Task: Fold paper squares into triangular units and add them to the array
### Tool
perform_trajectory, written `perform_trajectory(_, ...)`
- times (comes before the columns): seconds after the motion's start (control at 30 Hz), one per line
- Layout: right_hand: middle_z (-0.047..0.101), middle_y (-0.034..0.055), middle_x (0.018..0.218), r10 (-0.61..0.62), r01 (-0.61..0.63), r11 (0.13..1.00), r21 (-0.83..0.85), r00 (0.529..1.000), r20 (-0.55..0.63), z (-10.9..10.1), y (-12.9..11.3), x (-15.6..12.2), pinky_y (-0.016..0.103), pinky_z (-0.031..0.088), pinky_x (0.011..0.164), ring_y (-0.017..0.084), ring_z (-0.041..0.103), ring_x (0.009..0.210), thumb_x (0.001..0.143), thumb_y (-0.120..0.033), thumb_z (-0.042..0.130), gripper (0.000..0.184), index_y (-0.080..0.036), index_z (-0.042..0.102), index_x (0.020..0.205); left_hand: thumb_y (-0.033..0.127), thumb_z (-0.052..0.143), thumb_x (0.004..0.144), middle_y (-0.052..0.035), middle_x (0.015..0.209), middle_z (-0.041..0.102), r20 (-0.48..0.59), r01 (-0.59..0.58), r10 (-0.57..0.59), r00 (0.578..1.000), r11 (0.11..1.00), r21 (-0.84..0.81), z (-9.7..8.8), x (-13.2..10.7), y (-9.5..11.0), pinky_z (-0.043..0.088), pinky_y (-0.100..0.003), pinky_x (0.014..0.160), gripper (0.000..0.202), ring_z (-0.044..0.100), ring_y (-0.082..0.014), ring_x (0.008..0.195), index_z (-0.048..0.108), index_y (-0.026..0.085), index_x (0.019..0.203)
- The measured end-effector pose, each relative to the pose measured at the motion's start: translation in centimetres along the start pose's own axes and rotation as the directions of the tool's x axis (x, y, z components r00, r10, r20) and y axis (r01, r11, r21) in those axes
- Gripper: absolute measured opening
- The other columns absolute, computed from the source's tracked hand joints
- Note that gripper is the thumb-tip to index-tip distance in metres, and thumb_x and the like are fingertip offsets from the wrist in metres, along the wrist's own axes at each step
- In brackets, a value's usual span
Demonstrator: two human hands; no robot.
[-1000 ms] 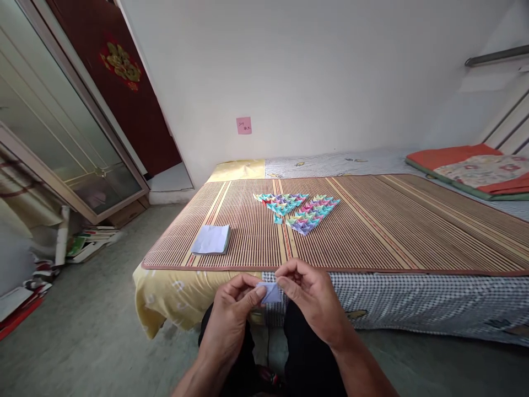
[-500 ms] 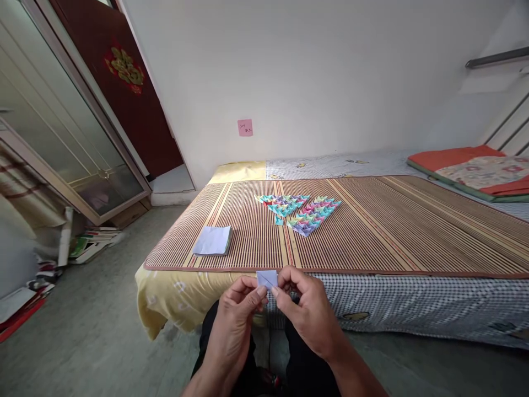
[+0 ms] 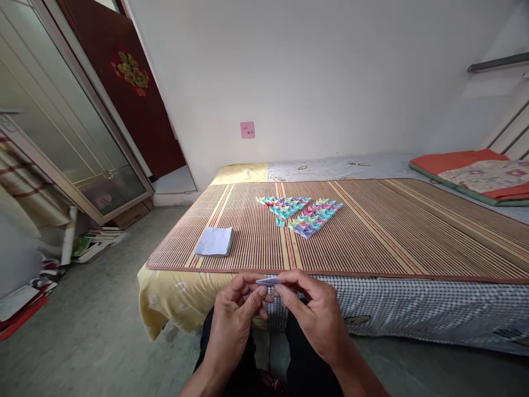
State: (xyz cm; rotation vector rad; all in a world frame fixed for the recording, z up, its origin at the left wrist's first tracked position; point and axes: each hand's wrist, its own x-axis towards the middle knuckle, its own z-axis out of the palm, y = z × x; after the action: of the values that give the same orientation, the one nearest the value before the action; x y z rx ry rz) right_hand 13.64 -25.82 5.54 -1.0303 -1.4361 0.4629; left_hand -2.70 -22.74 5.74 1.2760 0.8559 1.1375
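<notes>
A small folded piece of pale violet paper [image 3: 268, 281] is held up in front of the bed's edge, seen almost edge-on. My left hand [image 3: 237, 314] pinches its left side between thumb and fingers. On the right side, my right hand [image 3: 312, 309] grips it the same way. Beyond the hands, a stack of square paper [image 3: 214, 241] with a whitish top sheet lies on the mat to the left. Further back are colourful folded-paper pieces [image 3: 316, 216] joined in pointed rows, with a single turquoise folded piece [image 3: 280, 221] beside them.
A striped bamboo mat [image 3: 372, 242] covers the bed, over a checked sheet [image 3: 397, 300] and a yellow cloth [image 3: 173, 292]. A folded orange quilt [image 3: 467, 165] lies at the far right. Books [image 3: 93, 242] stand on the floor at left. A pink note [image 3: 247, 130] sticks to the wall.
The violet paper has tilted from showing its flat face to lying nearly edge-on. Both hands still pinch it. The view has shifted slightly.
</notes>
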Motion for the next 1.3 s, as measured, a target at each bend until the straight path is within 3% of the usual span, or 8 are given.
perform_trajectory(0.1,0.079,0.0013,0.089,-0.133,0.127,0.989,-0.081,0.989,-0.066,0.0,0.2,-0.2,0.024,0.060,0.070,0.017,0.076,0.080,0.095,-0.009,0.066,0.018,-0.024,0.075,0.100,0.035,0.079,0.091,-0.0048,0.090,0.081,-0.002,-0.034,0.034,0.999,0.999,-0.007,0.0,-0.4,0.5,0.055,-0.025,0.066,0.025,0.069,-0.0145,0.066,0.078,0.021,0.111)
perform_trajectory(0.2,0.078,0.0021,0.095,-0.242,0.232,0.965,-0.120,0.967,-0.075,0.2,0.4,-0.3,0.026,0.061,0.080,0.018,0.077,0.091,0.095,-0.004,0.063,0.027,-0.026,0.074,0.105,0.035,0.080,0.089,-0.0065,0.091,0.082,-0.018,-0.065,0.066,0.998,0.998,0.017,-0.1,-0.7,0.8,0.058,-0.028,0.075,0.019,0.075,-0.0196,0.079,0.081,0.021,0.101)
perform_trajectory(0.3,0.077,0.0024,0.099,-0.271,0.261,0.959,-0.113,0.959,-0.083,0.4,0.4,-0.3,0.027,0.061,0.084,0.018,0.077,0.095,0.096,-0.003,0.063,0.029,-0.027,0.073,0.107,0.036,0.081,0.089,-0.0053,0.083,0.080,-0.060,-0.099,0.104,0.993,0.992,0.082,-0.1,-0.7,1.0,0.058,-0.026,0.076,0.016,0.073,-0.0193,0.079,0.083,0.020,0.090)
perform_trajectory(0.57,0.074,0.0027,0.092,-0.150,0.150,0.989,-0.005,0.981,-0.120,1.0,-0.3,-0.4,0.031,0.060,0.080,0.019,0.074,0.089,0.095,-0.010,0.067,0.015,-0.024,0.071,0.095,0.042,0.083,0.085,-0.0051,0.077,0.077,-0.129,-0.124,0.131,0.983,0.990,0.061,0.4,-0.8,1.2,0.060,-0.028,0.074,0.023,0.071,-0.0194,0.074,0.081,0.019,0.083)
perform_trajectory(0.9,0.070,0.0018,0.084,0.052,-0.026,0.987,0.161,0.985,-0.163,2.4,-0.2,-0.6,0.028,0.059,0.076,0.018,0.071,0.081,0.092,-0.014,0.069,0.012,-0.022,0.066,0.084,0.031,0.089,0.081,-0.0014,0.082,0.077,-0.179,-0.104,0.081,0.981,0.987,-0.122,0.2,-0.4,-0.2,0.058,-0.024,0.076,0.022,0.071,-0.0148,0.076,0.072,0.019,0.088)
perform_trajectory(1.03,0.071,0.0029,0.088,0.109,-0.076,0.981,0.179,0.977,-0.182,2.6,0.2,-0.7,0.029,0.060,0.076,0.018,0.073,0.082,0.091,-0.017,0.071,0.008,-0.022,0.066,0.087,0.034,0.086,0.085,-0.0032,0.088,0.078,-0.082,-0.033,0.021,0.996,0.990,-0.138,0.0,-0.1,0.1,0.057,-0.024,0.077,0.026,0.070,-0.0148,0.078,0.074,0.019,0.103)
perform_trajectory(1.17,0.072,0.0023,0.085,0.145,-0.120,0.981,0.155,0.977,-0.157,2.4,0.2,-0.7,0.028,0.060,0.072,0.018,0.072,0.078,0.092,-0.022,0.072,0.004,-0.022,0.067,0.093,0.041,0.077,0.092,-0.0050,0.075,0.075,0.016,0.013,-0.013,1.000,1.000,-0.029,-0.2,0.0,0.5,0.052,-0.024,0.065,0.026,0.065,-0.0148,0.066,0.077,0.016,0.086)
perform_trajectory(1.3,0.073,0.0018,0.080,0.154,-0.152,0.978,0.144,0.988,-0.004,1.7,-0.3,-0.2,0.028,0.058,0.068,0.018,0.070,0.073,0.093,-0.025,0.070,0.005,-0.021,0.071,0.096,0.043,0.075,0.093,-0.0041,0.069,0.072,0.031,-0.017,0.016,0.999,0.999,0.035,-0.3,-0.3,0.7,0.050,-0.025,0.062,0.029,0.064,-0.0158,0.063,0.077,0.017,0.081)
